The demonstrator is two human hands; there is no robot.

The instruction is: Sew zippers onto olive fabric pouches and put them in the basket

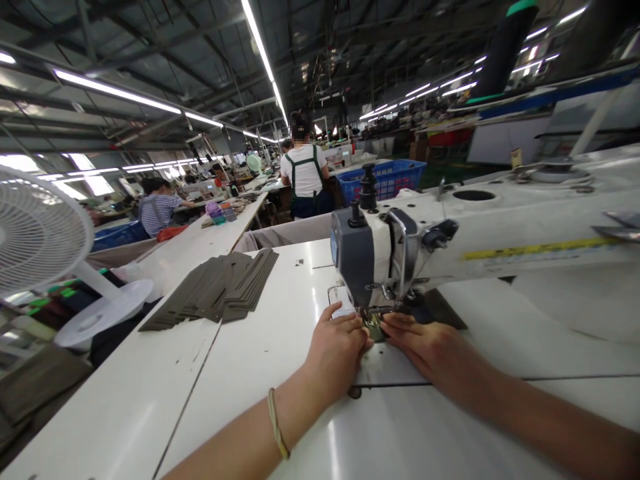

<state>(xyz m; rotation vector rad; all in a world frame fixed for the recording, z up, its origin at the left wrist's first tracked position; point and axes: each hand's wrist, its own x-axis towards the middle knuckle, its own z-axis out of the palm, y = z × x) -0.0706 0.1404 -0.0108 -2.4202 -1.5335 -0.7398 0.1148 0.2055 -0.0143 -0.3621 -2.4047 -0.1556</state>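
Observation:
A white and grey sewing machine (357, 257) stands on the white table, its needle area low over the bed. Just left of the presser foot lies my left hand (340, 347), palm down, fingers curled together near a small dark green piece (379, 331). From the right, my right hand (425, 340) reaches that piece with its fingers pressed together and fingertips at its edge. Most of the piece is hidden by the foot and my fingers. A larger dark flat piece (443, 309) lies behind my right hand, beneath the machine arm.
Stacked grey-brown flat pieces (215, 290) fan out on the white table (240, 387) at left. A white fan (107, 310) stands at the far left. Scissors (617, 230) lie on the machine arm. Beyond are a blue basket (390, 180) and other people at work.

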